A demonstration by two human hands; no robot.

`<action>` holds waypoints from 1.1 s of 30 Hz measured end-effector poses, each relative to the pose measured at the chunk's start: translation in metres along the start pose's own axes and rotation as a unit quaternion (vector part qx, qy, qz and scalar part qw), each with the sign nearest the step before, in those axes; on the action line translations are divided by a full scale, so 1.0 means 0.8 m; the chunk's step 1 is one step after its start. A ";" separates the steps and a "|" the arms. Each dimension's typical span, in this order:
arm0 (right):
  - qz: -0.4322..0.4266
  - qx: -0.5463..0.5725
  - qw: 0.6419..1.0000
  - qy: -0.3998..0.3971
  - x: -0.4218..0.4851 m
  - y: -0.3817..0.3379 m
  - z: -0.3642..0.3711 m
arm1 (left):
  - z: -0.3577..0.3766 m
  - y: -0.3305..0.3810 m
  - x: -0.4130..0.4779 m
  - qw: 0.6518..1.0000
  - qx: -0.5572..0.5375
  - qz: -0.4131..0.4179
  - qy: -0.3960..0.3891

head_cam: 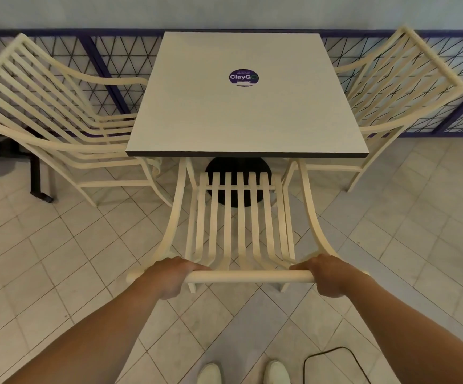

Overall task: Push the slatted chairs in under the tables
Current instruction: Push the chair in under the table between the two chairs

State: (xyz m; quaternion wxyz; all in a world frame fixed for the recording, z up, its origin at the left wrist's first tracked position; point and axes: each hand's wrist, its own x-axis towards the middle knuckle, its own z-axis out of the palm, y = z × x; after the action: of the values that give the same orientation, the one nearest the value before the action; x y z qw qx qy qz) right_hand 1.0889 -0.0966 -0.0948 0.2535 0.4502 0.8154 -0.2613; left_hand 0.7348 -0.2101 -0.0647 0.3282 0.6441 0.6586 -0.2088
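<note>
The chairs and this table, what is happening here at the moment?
A person is holding the near slatted chair by its top rail, with the left hand and the right hand at either end. The front of its seat is already under the edge of the square table; the back is still out. Two more slatted chairs, the left chair and the right chair, stand at the table's sides, partly tucked in.
</note>
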 end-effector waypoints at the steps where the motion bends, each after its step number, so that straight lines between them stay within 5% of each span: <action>1: 0.000 0.001 1.000 -0.001 0.001 0.001 0.000 | -0.001 -0.001 0.002 1.000 0.000 0.002 0.000; 33: 0.015 0.015 1.000 0.014 0.021 0.009 -0.022 | -0.019 -0.004 0.031 1.000 -0.004 -0.016 0.006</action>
State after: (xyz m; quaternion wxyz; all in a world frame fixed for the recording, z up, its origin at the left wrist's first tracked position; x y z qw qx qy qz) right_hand 1.0839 -0.0718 -0.0940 0.2394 0.4700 0.8079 -0.2628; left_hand 0.7300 -0.1823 -0.0720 0.3233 0.6335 0.6717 -0.2075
